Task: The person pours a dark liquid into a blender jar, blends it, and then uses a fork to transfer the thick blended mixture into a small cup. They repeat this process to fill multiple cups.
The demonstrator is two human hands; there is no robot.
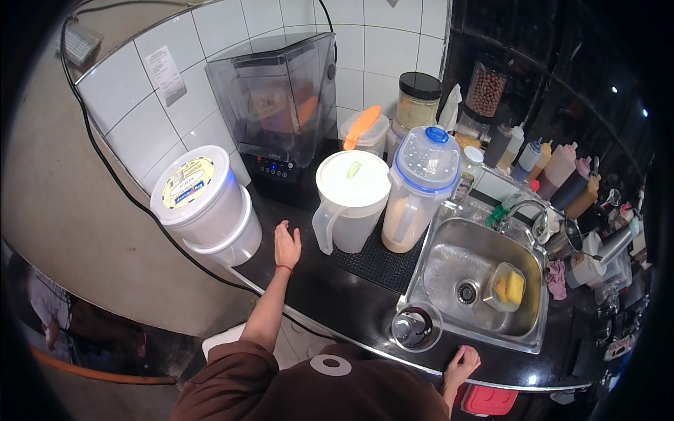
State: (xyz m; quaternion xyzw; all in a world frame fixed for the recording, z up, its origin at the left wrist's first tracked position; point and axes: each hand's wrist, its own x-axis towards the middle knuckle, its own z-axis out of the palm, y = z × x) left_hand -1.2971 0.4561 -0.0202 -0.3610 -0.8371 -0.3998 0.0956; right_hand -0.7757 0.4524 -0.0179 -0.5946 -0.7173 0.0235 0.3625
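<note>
My left hand (287,246), with a red band at the wrist, lies on the black counter between the stacked white tubs (210,205) and a lidded plastic pitcher (354,210); it holds nothing. My right hand (463,363) rests at the counter's front edge with its fingers curled, and whether anything is inside them is hidden. A clear blender jar (416,327) stands just left of it, by the sink. Beside the first pitcher, on a black mat, is a taller pitcher (408,210) with a blue-rimmed lid and pale contents. Behind them stands an enclosed blender (279,105) with a smoky cover.
A steel sink (447,263) holds a plastic tub with a yellow sponge (515,288). Squeeze bottles (559,163) and jars line the back right. A black cable (158,223) runs down the left and along the counter edge. A seated person (52,310) is at the lower left.
</note>
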